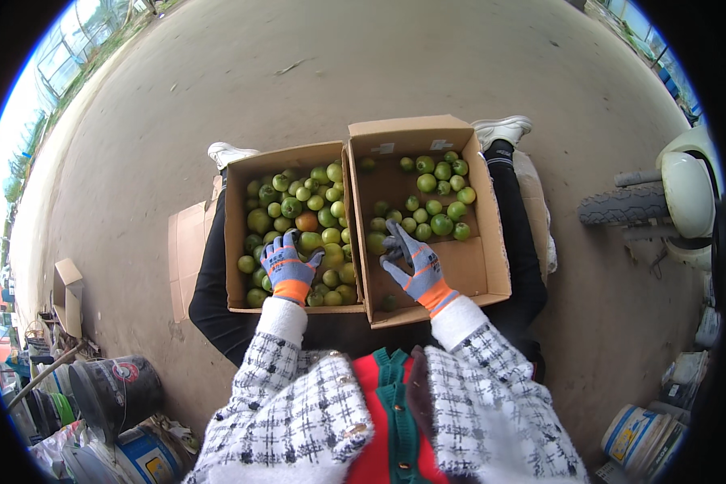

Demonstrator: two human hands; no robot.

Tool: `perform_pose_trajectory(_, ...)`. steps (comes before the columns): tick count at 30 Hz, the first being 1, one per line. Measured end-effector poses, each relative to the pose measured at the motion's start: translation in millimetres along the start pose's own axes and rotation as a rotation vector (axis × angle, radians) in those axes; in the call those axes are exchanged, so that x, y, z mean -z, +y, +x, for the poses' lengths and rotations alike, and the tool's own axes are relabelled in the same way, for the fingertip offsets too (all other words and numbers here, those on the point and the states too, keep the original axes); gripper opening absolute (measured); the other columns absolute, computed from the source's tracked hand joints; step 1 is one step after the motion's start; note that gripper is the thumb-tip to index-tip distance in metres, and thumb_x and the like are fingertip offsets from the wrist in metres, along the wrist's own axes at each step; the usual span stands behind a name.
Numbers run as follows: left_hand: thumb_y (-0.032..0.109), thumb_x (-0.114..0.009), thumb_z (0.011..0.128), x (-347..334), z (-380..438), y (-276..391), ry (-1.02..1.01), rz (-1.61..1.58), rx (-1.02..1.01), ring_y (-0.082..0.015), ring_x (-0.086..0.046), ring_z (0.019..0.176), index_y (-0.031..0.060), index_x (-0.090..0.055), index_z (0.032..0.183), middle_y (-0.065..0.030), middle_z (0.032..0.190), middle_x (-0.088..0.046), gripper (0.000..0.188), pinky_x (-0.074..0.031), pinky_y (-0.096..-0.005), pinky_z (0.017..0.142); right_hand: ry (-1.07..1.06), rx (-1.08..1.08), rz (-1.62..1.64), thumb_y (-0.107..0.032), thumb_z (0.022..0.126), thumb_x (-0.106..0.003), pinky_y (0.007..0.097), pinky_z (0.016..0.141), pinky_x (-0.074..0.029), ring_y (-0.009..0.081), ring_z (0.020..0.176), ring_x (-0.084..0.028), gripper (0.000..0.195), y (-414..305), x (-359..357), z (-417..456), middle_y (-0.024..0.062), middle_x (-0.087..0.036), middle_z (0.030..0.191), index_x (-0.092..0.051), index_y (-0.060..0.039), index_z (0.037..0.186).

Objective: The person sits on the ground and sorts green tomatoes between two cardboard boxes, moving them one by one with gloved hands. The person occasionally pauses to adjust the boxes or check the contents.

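Note:
Two open cardboard boxes stand side by side between my legs. Many green tomatoes and one orange-red tomato fill the left cardboard box. My left hand, in a grey and orange glove, rests on the tomatoes there; whether it grips one is hidden. Fewer green tomatoes lie in the right cardboard box, mostly in its far and middle parts. Over its left side is my gloved right hand, fingers apart, beside a green tomato; nothing shows in its grasp.
Flattened cardboard lies left of my leg. A black bucket and other containers stand at lower left. At right are a vehicle's wheel and, lower down, a white bucket. Bare ground stretches ahead.

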State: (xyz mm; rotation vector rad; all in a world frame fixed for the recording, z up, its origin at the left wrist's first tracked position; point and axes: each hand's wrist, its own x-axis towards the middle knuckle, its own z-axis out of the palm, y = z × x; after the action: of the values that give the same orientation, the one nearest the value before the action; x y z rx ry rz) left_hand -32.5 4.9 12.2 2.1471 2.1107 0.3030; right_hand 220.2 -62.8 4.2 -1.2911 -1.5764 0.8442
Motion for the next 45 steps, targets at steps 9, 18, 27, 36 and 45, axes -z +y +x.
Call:
perform_pose_trajectory(9, 0.034, -0.079, 0.077, 22, -54, 55, -0.051, -0.459, -0.45, -0.0326, -0.061, 0.094, 0.0066, -0.064, 0.108, -0.012, 0.095, -0.066, 0.043, -0.045, -0.0424, 0.088, -0.296, 0.176, -0.076, -0.035, 0.073, -0.081, 0.0396, 0.091, -0.051, 0.0323, 0.105, -0.064, 0.077, -17, 1, 2, 0.0141, -0.064, 0.123, -0.049, -0.0109, 0.139)
perform_pose_trajectory(18, 0.046, -0.075, 0.076, 4, -17, -5, -0.223, 0.164, -0.25, -0.0313, -0.041, 0.134, 0.0192, -0.044, 0.143, -0.0067, 0.141, -0.052, 0.079, -0.018, -0.0504, 0.116, 0.374, -0.188, 0.517, 0.002, 0.086, -0.065, 0.028, 0.093, -0.048, 0.0153, 0.098, -0.059, 0.091, 12, -8, 6, 0.017, -0.044, 0.146, -0.01, -0.0107, 0.157)
perform_pose_trajectory(27, 0.051, -0.071, 0.079, -27, -5, 13, -0.318, 0.253, -0.251, -0.0299, -0.051, 0.124, 0.0059, -0.053, 0.132, -0.0128, 0.12, -0.064, 0.072, -0.018, -0.0501, 0.116, 0.075, -0.079, -0.047, -0.01, 0.087, -0.065, 0.0353, 0.088, -0.052, 0.0251, 0.095, -0.068, 0.075, 4, -2, 0, 0.0175, -0.065, 0.12, -0.029, -0.0098, 0.152)
perform_pose_trajectory(36, 0.039, -0.075, 0.08, 10, -36, 38, 0.032, -0.677, -0.241, -0.0323, -0.059, 0.1, 0.01, -0.068, 0.101, -0.0109, 0.091, -0.069, 0.036, -0.036, -0.046, 0.104, -0.299, 0.17, -0.239, -0.032, 0.076, -0.08, 0.0381, 0.084, -0.053, 0.0309, 0.097, -0.066, 0.081, -33, 10, 5, 0.0172, -0.066, 0.113, -0.044, -0.0088, 0.144)
perform_pose_trajectory(45, 0.023, -0.069, 0.085, 11, -38, 45, 0.195, -0.5, -0.465, -0.0289, -0.054, 0.115, 0.0099, -0.057, 0.13, -0.01, 0.119, -0.063, 0.048, -0.032, -0.0457, 0.11, 0.305, -0.034, 0.214, -0.007, 0.085, -0.071, 0.0301, 0.096, -0.048, 0.0188, 0.116, -0.059, 0.071, 7, -11, 2, 0.017, -0.062, 0.126, -0.036, -0.0043, 0.147)
